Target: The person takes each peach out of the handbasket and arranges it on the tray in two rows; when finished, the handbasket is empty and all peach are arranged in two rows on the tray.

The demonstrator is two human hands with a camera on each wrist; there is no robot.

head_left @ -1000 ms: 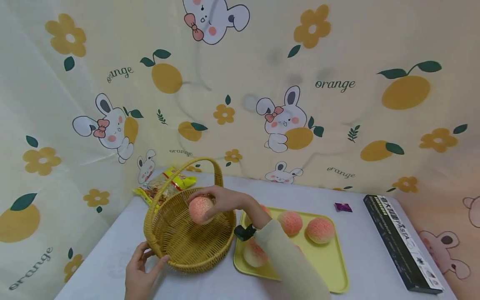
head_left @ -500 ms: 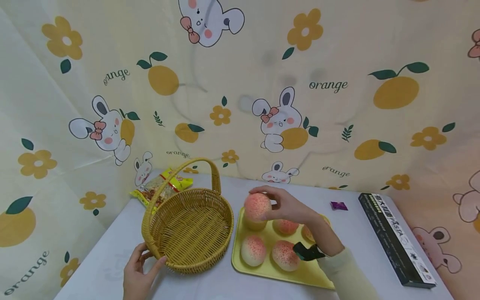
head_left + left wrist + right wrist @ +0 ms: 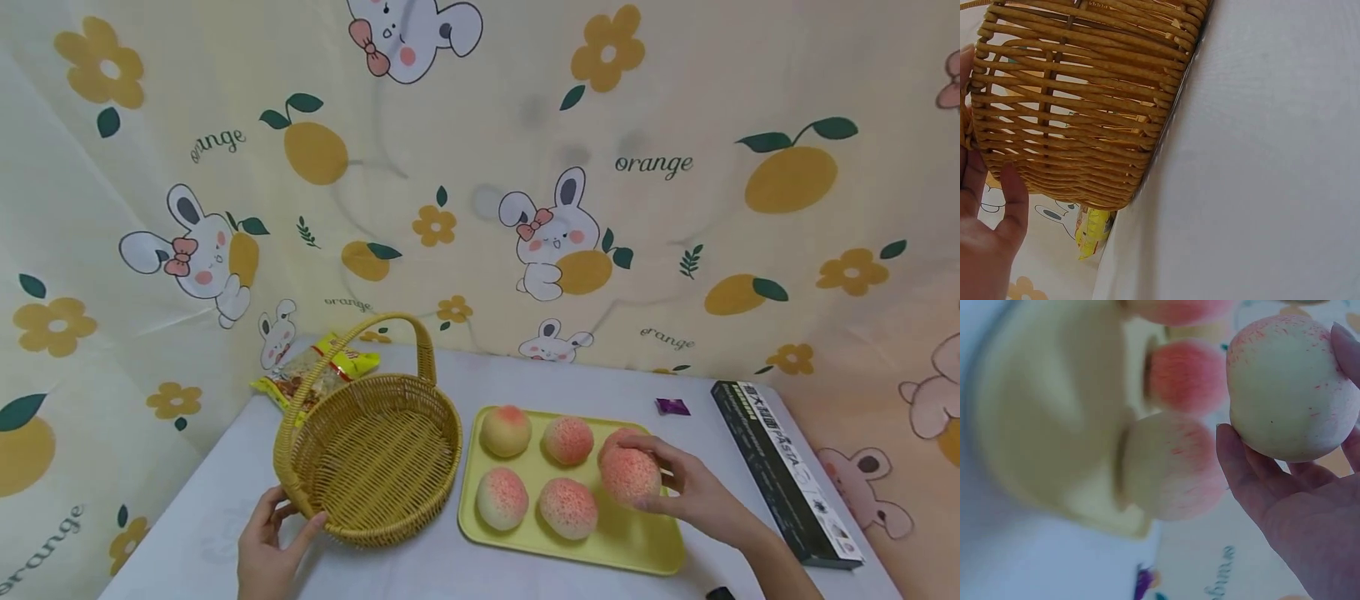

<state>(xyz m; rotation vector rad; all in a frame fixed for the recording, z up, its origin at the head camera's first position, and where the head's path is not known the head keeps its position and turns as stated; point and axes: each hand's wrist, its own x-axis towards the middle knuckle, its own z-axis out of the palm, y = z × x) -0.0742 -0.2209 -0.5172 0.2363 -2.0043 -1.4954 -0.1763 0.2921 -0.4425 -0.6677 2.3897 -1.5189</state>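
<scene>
My right hand (image 3: 693,492) grips a pink-speckled peach (image 3: 632,477) above the right side of a yellow tray (image 3: 645,546). The right wrist view shows that peach (image 3: 1291,387) between thumb and fingers, clear of the tray below. Several more peaches lie in two rows on the tray, among them a front peach (image 3: 568,508) and a back-left peach (image 3: 506,431). One at the back right is partly hidden behind the held peach. My left hand (image 3: 273,542) holds the near left edge of a wicker basket (image 3: 375,458), whose inside is bare. Its thumb (image 3: 1013,194) lies along the woven side.
Behind the basket lies a yellow snack bag (image 3: 315,371). A small purple wrapped candy (image 3: 672,407) sits beyond the tray, and a long black pasta box (image 3: 783,475) lies along the right. A printed cloth (image 3: 480,167) hangs at the back of the white table.
The right hand, with a peach, has moved from over the basket rightward to the tray's right side. The left hand stays at the basket's edge.
</scene>
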